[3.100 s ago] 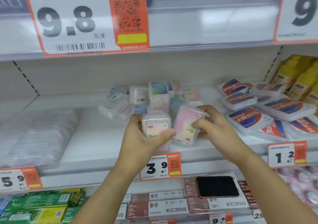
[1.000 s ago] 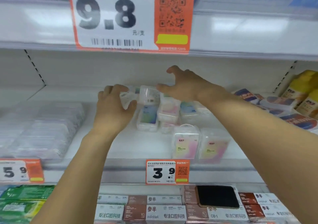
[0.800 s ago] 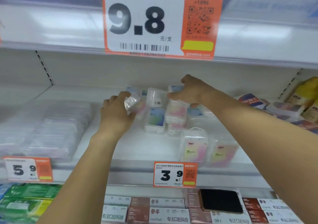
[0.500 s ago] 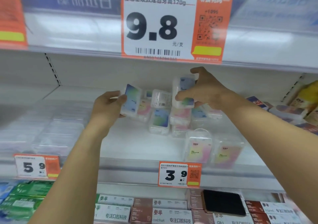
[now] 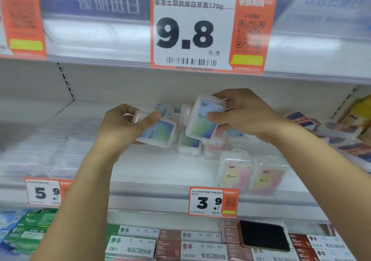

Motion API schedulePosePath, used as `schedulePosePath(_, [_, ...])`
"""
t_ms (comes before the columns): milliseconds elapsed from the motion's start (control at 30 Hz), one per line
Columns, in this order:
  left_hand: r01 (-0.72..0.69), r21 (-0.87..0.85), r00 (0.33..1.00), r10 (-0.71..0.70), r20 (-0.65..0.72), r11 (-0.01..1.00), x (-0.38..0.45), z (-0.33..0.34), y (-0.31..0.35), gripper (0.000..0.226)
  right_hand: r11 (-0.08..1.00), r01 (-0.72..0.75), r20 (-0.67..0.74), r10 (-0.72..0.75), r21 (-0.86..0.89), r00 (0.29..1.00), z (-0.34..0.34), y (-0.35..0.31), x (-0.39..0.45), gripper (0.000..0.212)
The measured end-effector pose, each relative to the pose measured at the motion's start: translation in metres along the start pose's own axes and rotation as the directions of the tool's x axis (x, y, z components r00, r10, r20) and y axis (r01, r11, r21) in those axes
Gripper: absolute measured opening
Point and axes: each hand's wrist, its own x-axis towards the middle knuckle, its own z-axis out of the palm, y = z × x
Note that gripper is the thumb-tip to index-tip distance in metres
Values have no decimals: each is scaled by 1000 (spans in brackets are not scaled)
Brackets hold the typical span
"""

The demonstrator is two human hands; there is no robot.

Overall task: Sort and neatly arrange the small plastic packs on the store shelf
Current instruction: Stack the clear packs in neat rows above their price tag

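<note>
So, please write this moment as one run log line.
left hand: holds blue-green pack | right hand: holds blue-green pack | front: two pink packs upright

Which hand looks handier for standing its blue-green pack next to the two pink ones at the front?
Probably the right hand: its blue-green pack hangs almost above the pink packs, while the left hand sits further away.

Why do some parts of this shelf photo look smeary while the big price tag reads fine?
Head view: the 9.8 price tag is fairly sharp; the clear packs at left and the right edge are blurred, likely from motion and the wide lens; the upper shelf strip shows soft glare.
</note>
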Motion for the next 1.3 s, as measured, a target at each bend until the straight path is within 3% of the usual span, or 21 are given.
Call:
schedulePosePath(67, [-47, 77, 999, 45, 28, 996, -4, -8, 4, 59, 1000, 4, 15, -5, 17, 1000, 3, 0, -8, 30])
schedulePosePath(167, [-183, 349, 982, 155, 106, 919, -11, -10, 3, 54, 999, 19, 16, -18, -42, 1000, 10, 4, -16, 31])
schedulePosePath(233, [-327, 512, 943, 234, 238, 794, -19, -3, -4, 65, 987, 24, 67, -13, -161, 998, 16, 5, -16, 38])
schedulePosePath(300, [-454, 563, 875, 228, 427, 690, -30, 7, -13, 70, 939, 45, 169, 14, -340, 985, 19, 4, -16, 43])
schedulePosePath(433, [-461, 525, 839, 159, 520, 716, -38, 20, -16, 65, 818, 119, 354, 109, -563, 929, 24, 2, -15, 48])
schedulePosePath(600, [-228, 282, 848, 48, 528, 932, -37, 16, -16, 61, 820, 140, 469, 170, -555, 867, 21, 6, -14, 54])
schedulePosePath(733, [-215, 243, 838, 51, 543, 946, -37, 15, -18, 39, 857, 127, 501, 165, -499, 849, 18, 9, -14, 52])
schedulePosePath(867, [-199, 200, 800, 41, 599, 959, -38, 16, -16, 41, 869, 121, 534, 180, -480, 826, 14, 5, -17, 67])
schedulePosePath(1200, [-201, 174, 788, 53, 613, 964, -42, 18, -11, 28, 873, 105, 508, 176, -477, 843, 12, 7, -19, 69])
schedulePosePath(1300, [-207, 164, 795, 69, 602, 965, -43, 19, -10, 33, 878, 107, 490, 156, -467, 857, 6, 6, -21, 57])
